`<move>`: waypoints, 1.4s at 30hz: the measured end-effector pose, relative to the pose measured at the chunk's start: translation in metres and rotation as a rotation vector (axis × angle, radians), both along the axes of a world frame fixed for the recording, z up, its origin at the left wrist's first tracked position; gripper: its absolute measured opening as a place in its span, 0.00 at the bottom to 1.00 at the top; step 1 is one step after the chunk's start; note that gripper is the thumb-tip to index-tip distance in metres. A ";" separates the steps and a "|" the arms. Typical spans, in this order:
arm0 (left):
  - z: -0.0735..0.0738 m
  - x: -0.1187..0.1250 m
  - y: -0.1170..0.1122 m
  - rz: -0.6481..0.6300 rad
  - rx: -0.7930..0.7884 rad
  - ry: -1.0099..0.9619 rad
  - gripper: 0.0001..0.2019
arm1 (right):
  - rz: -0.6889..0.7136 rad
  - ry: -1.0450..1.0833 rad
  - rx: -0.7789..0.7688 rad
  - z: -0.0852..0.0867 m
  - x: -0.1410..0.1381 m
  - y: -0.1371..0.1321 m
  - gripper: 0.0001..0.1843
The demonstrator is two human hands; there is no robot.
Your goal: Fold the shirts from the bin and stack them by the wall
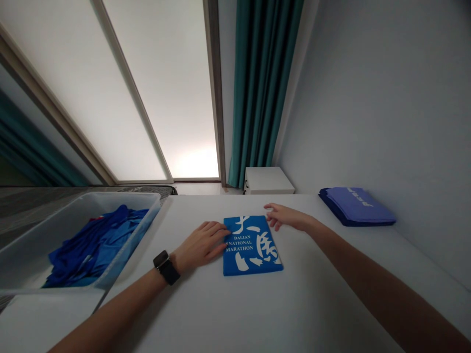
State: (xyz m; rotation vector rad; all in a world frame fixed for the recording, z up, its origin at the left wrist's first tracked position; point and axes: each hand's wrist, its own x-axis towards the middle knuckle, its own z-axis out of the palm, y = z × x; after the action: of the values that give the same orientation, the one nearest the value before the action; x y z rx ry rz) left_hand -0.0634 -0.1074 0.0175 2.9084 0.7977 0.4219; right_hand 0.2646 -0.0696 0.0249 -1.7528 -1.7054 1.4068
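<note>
A blue folded T-shirt [252,260] with white lettering, "DALIAN" and "MARATHON" among it, lies flat on the white table [206,314] in front of me. My left hand [206,242] rests at its left edge, fingers stretched out with the tips on the cloth. A dark watch sits on that wrist. Beside the far right corner of the shirt, my right hand [283,215] is held with its fingers apart and nothing in them; whether a fingertip touches the cloth I cannot tell.
To the left stands a translucent plastic bin [125,198] with crumpled blue clothes [106,240] inside. Folded purple and navy garments [358,206] lie stacked at the table's right, near the wall. A white cabinet [268,180] stands beyond the far edge, below a teal curtain [263,88].
</note>
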 end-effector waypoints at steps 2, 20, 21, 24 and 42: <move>-0.007 -0.007 0.000 -0.002 -0.020 -0.013 0.21 | -0.009 0.087 -0.036 -0.002 0.008 -0.016 0.31; -0.014 -0.016 -0.012 -0.073 0.030 0.014 0.23 | -0.255 0.253 -0.117 0.006 -0.009 -0.046 0.45; -0.013 -0.016 -0.012 -0.071 0.018 0.009 0.24 | -0.270 0.253 -0.132 0.007 -0.010 -0.044 0.44; -0.013 -0.017 -0.013 -0.071 -0.004 0.007 0.24 | -0.304 0.263 -0.180 0.008 -0.013 -0.037 0.34; -0.015 -0.017 -0.014 -0.064 -0.021 -0.002 0.26 | -0.239 0.180 -0.129 0.004 -0.046 -0.025 0.15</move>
State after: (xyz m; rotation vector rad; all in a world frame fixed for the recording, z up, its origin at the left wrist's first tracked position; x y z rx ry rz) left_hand -0.0800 -0.1211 0.0027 2.9040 0.7029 0.4084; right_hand 0.2188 -0.0949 0.0288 -1.7675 -1.2926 1.5411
